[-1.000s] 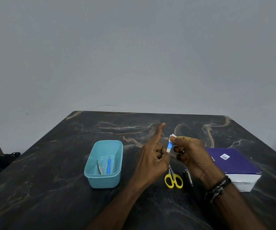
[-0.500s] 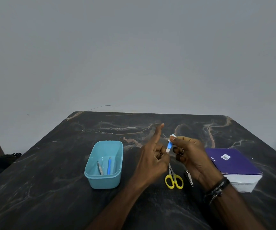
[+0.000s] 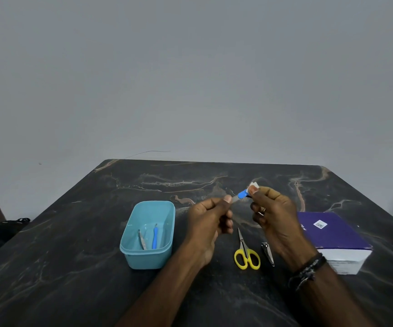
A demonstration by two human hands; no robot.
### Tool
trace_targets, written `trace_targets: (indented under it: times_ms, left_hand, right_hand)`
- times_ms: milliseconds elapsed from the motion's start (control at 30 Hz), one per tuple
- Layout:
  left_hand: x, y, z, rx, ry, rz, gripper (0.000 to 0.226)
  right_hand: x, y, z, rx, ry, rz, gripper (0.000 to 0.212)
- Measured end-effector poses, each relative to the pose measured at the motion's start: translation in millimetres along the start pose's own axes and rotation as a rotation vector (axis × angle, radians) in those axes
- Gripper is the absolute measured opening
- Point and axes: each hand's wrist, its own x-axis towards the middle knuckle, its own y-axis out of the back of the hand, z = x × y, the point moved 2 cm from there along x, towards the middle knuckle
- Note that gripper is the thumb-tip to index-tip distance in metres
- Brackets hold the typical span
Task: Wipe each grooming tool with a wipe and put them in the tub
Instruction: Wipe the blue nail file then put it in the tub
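A: Turquoise plastic tub (image 3: 147, 234) on the left of the dark marbled surface (image 3: 72, 267) — what's in it?

B: 2 tools, a metal one (image 3: 142, 239) and a blue-handled one (image 3: 154, 236).

A: And the hands?

B: Left hand (image 3: 208, 223) pinches the metal end of a blue-handled tool (image 3: 241, 195), fingers curled. Right hand (image 3: 273, 215) pinches its blue end through a white wipe (image 3: 253, 185), held above the surface.

A: Below them?

B: Yellow-handled scissors (image 3: 246, 253) and nail clippers (image 3: 268, 253) lie side by side. A purple box (image 3: 332, 234) sits at the right.
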Motion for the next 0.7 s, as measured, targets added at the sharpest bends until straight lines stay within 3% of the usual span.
trace_targets:
  times_ms: [233,467,700]
  left_hand:
    - [4,5,7,-0.244,-0.133,0.097,0.011]
    - [0,6,8,0.189,-0.293,0.235,0.013]
    - [-6,1,12,0.283,-0.366,0.222,0.017]
  right_hand:
    - [-3,-3,3,-0.221,0.032,-0.163,0.014]
    - [-10,-11,9,-0.341,-0.034,-0.337,0.019]
    - [-4,-7,6,-0.228,0.016,-0.207,0.026]
